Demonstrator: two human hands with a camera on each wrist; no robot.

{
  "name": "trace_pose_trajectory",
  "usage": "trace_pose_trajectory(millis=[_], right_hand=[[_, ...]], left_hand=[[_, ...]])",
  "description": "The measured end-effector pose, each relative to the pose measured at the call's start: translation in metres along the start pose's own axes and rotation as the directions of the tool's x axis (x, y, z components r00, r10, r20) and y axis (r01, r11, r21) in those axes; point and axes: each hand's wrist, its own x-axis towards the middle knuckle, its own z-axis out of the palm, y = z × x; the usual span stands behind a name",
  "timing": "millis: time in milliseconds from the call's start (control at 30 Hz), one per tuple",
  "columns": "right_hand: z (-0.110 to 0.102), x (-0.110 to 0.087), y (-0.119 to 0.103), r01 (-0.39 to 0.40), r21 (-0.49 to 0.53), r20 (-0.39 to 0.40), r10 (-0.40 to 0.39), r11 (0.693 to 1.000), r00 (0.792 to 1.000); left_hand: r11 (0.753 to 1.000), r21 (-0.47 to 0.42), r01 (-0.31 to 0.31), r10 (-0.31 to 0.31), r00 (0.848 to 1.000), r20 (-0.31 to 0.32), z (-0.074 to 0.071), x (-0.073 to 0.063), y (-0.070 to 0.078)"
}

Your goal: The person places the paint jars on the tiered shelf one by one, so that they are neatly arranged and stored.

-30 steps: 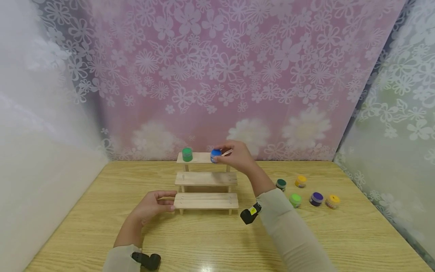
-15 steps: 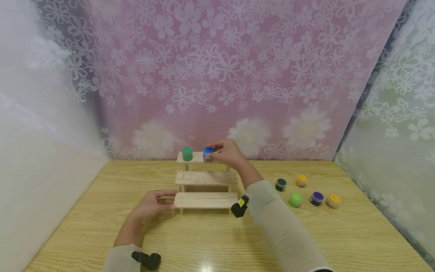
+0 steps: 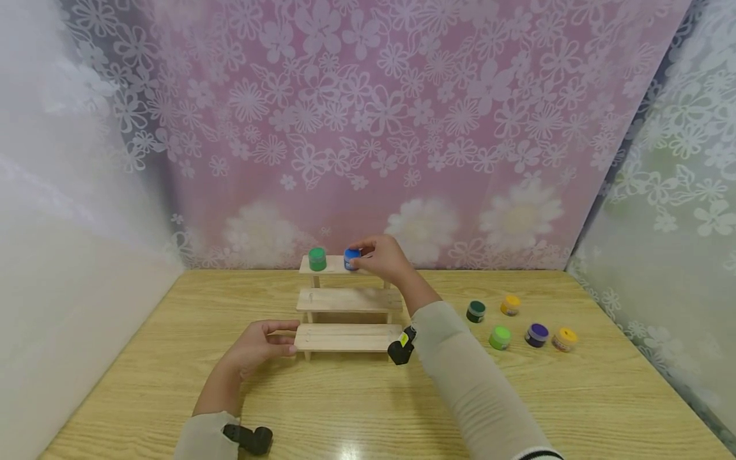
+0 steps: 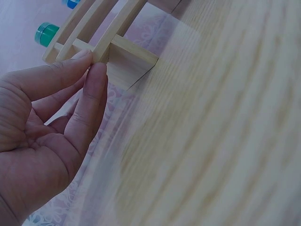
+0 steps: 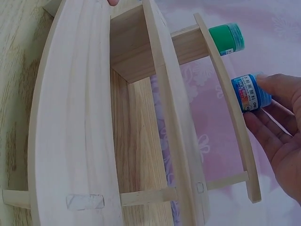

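Observation:
A small wooden three-step rack point(image 3: 348, 300) stands on the table. On its top step my right hand point(image 3: 384, 260) holds a blue paint jar point(image 5: 249, 92) between thumb and fingers, its base at the board. To the left on the same step sits a green paint jar point(image 3: 317, 259), a small gap apart from the blue one. My left hand point(image 3: 261, 345) pinches the left end of the lowest step; in the left wrist view its thumb and fingertips point(image 4: 95, 77) meet at the board's corner.
Right of the rack, several more jars stand on the wood-grain table point(image 3: 345, 409): dark green point(image 3: 475, 312), light green point(image 3: 500, 337), purple point(image 3: 536, 335) and two yellow ones, the rear point(image 3: 510, 305) and the front point(image 3: 565, 339). A pink flowered curtain point(image 3: 368, 128) hangs behind.
My right hand has moved left along the top step with the blue jar, bringing it closer to the green jar, then stayed there. My left hand keeps its place.

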Motion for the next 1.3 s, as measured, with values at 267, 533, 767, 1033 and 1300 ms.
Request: trace_pose_trajectory(millis=[267,533,767,1033,1300], right_hand=[[0.0,0.0,0.002,-0.018,0.006,-0.006,0.018,1.0,1.0],[-0.001,-0.006,0.005,-0.011,0.041,-0.065,0.013,0.999,0.998],[-0.005,-0.015,0.008,0.049,0.045,-0.147,-0.042,0.998,0.988],[-0.013,-0.03,0.008,0.154,0.07,-0.189,-0.138,0.986,0.972],[-0.021,-0.045,0.011,0.195,0.123,-0.188,-0.17,0.973,0.967]], left_hand=[[1.0,0.002,0.009,-0.009,1.0,-0.005,0.0,0.001,0.0],[1.0,0.001,0.013,-0.013,1.0,-0.013,0.002,-0.001,0.002],[1.0,-0.001,0.012,-0.012,1.0,-0.006,0.002,-0.002,0.003],[1.0,0.0,0.023,-0.023,1.0,-0.015,0.002,-0.001,0.003],[1.0,-0.005,0.009,-0.009,1.0,-0.006,0.004,-0.002,0.003]])
